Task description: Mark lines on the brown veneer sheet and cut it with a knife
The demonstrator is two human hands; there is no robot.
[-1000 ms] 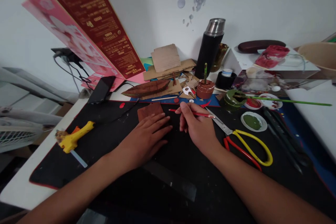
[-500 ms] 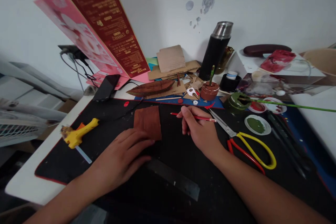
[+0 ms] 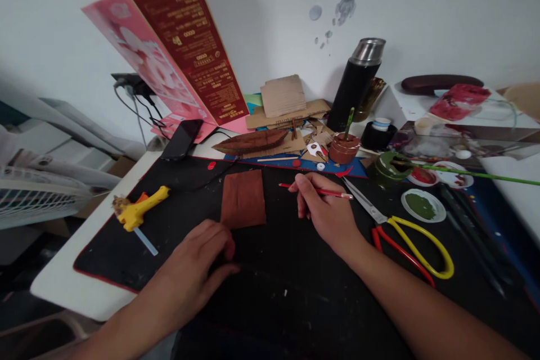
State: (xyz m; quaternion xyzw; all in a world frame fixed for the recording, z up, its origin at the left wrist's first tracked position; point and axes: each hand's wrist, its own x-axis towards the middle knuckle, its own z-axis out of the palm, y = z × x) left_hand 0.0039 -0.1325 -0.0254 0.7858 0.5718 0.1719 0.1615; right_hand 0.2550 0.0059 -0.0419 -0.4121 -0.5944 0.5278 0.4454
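Note:
A brown painted square piece [image 3: 243, 199] lies on the black mat. My left hand [image 3: 202, 267] is at its lower left corner, fingers curled and thumb apart, with nothing seen in its grip. My right hand [image 3: 327, 208] pinches a red pencil [image 3: 333, 193] above the mat, its tip pointing left. Scissors with one yellow and one red handle [image 3: 422, 242] lie partly spread beside my right forearm. Behind the square piece is a brown boat-shaped piece [image 3: 253, 142]. At the left rests a yellow glue gun [image 3: 139, 211] with a clear stick.
A red and pink folded card [image 3: 189, 50] stands at the back left near a phone [image 3: 182, 139]. Cardboard pieces [image 3: 283, 95], a black flask [image 3: 354, 87], a brown paint jar [image 3: 345, 149] and a green paint jar [image 3: 388, 170] line the back. A green paint dish [image 3: 423, 206] sits right.
The dark ruler that lay below my left hand no longer shows. My left fingers have drawn back off the square piece and curled. The view has shifted slightly, while my right hand keeps the pencil.

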